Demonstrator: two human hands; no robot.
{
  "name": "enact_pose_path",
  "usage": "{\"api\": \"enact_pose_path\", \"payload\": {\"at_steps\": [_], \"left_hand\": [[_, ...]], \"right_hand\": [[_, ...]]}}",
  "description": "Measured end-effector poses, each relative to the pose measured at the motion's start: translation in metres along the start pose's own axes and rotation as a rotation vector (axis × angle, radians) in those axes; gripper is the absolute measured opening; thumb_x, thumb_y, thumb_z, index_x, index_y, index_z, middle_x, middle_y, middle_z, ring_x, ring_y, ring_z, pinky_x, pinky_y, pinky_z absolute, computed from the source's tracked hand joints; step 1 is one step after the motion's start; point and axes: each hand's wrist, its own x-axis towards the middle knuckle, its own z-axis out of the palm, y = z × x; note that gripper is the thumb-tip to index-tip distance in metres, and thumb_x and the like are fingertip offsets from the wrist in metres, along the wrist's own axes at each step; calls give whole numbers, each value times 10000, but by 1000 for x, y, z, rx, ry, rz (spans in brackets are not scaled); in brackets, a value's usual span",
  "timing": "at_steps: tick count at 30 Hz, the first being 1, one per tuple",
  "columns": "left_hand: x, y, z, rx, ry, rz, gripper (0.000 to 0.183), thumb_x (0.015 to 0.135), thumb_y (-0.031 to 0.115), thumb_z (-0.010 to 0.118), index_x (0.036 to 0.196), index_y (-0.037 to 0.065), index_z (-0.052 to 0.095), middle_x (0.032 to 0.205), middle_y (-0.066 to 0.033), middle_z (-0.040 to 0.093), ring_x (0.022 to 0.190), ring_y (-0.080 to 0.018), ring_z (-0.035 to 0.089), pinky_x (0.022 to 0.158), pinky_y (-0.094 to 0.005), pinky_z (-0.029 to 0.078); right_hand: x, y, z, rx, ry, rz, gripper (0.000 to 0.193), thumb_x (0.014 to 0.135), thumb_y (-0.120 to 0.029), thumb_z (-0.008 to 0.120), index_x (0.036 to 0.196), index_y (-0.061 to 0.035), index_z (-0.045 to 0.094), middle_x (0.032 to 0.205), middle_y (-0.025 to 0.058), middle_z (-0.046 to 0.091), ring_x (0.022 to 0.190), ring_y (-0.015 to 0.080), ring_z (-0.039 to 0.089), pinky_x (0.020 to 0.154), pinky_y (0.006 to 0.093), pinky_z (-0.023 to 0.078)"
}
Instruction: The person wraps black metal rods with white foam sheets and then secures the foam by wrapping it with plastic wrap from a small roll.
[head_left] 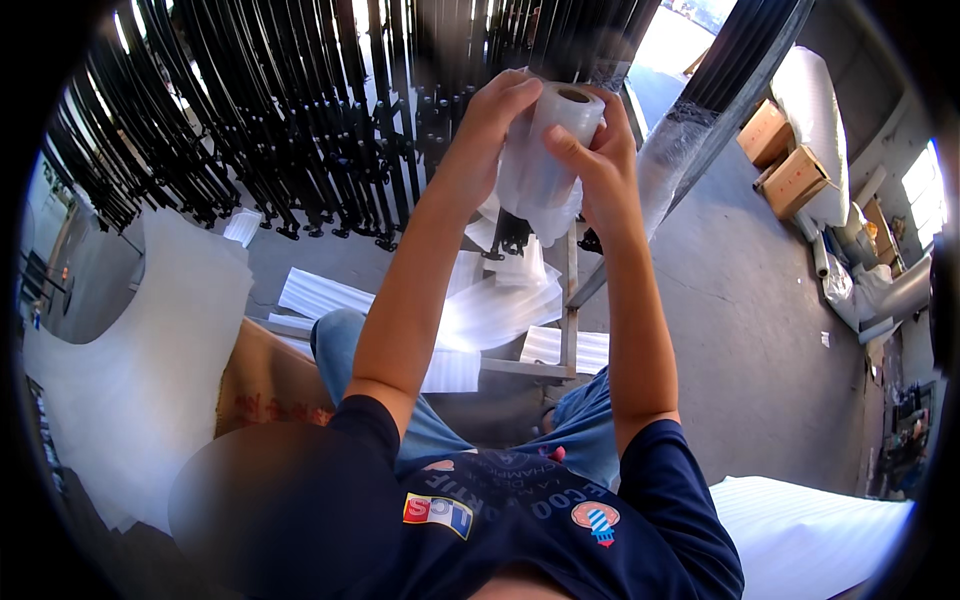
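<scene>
- Roll of clear film (545, 185): held between the 2 hands, its open core end uppermost, tilted toward the viewer; the loose lower edge hangs below the fingers.
- Left hand (503, 105): curled around the roll's left side, thumb along the upper rim.
- Right hand (603, 145): wrapped around the right side, thumb pressed across the near face.
- Black metal bars (330, 110): a dense upright row, left of and beyond the hands.
- Bundle of dark posts (735, 70): slanting, just right of the hands, its lower part wrapped in clear film.
- White foam sheets (505, 312): overlapping, below the hands, beside a metal frame (571, 320).
- Large white sheet (140, 350): well to the left of and below the hands, partly over a cardboard box (265, 375).
- 2 brown cartons (797, 182): well to the right of the hands, near a bulky white roll (815, 120), on the grey floor (720, 340).
</scene>
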Motion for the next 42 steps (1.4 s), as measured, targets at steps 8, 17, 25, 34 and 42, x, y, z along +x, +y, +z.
{"api": "enact_pose_path", "payload": {"at_steps": [8,17,25,34,42], "left_hand": [[4,5,-3,-36,50,-39,119,812,237,533,850,128,507,814,24,486,808,-102,440,742,-246,332],[-2,14,-13,-37,-7,-36,81,849,212,497,831,134,487,815,38,490,782,-88,449,742,-258,343],[-4,8,-10,70,14,100,216,803,233,562,973,108,519,1004,-47,525,936,-155,489,797,-338,378],[-3,-20,-7,-100,179,268,134,779,129,590,867,38,548,1025,-71,550,1082,-212,444,913,-369,330],[-7,-6,-11,5,46,245,270,755,219,626,968,69,556,1191,-133,442,1074,-226,454,889,-358,355]], "right_hand": [[6,-2,1,-30,-11,16,622,638,-224,737,1098,11,391,877,147,578,746,178,588,618,259,480],[7,-3,7,112,0,119,587,671,-275,692,1107,3,415,877,134,576,780,178,575,657,279,469],[7,-8,2,227,-24,177,402,810,-320,545,1055,-12,465,879,97,579,764,136,571,663,258,461],[8,-2,12,285,28,299,414,840,-369,494,992,16,511,831,74,577,723,119,566,614,242,462],[8,-17,13,319,63,349,473,822,-400,509,1005,35,497,840,99,568,721,140,577,600,254,486]]}}
